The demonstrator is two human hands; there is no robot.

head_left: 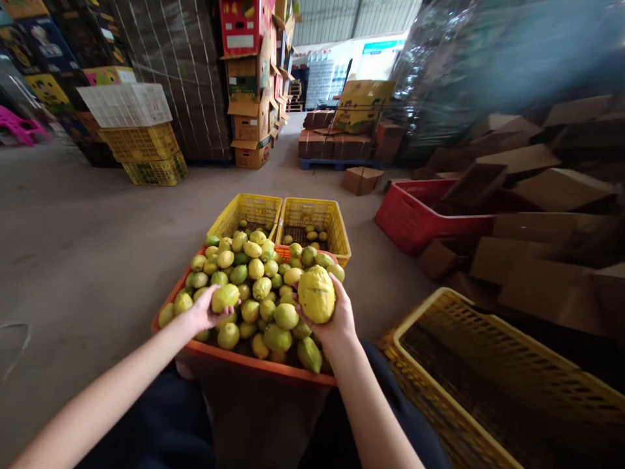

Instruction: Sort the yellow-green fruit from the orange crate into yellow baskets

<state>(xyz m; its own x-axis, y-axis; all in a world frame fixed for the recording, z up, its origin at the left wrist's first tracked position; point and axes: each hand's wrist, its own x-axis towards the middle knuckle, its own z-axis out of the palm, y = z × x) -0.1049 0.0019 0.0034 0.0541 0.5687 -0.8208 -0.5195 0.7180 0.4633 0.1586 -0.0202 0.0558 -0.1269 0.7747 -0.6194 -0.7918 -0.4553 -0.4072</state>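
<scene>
My left hand (208, 311) is closed around a small yellow-green lemon (225, 298), held over the left side of the pile. In my right hand (340, 319) sits a much larger, bumpy yellow lemon (316, 295) with a dark line across its skin. Both hands are above an orange crate (263, 369) heaped with yellow and green lemons (262, 288). Behind it stand two yellow crates, the left one (225, 215) and the right one (344, 236), each with some lemons inside. The fingers under both held fruits are partly hidden.
A large yellow crate (442, 306) stands at my right. Beyond it are a red crate (407, 225) and a heap of flattened cardboard (547, 260). Stacked crates (141, 142), box stacks (249, 124) and a loaded blue pallet (322, 164) stand farther back on the concrete floor.
</scene>
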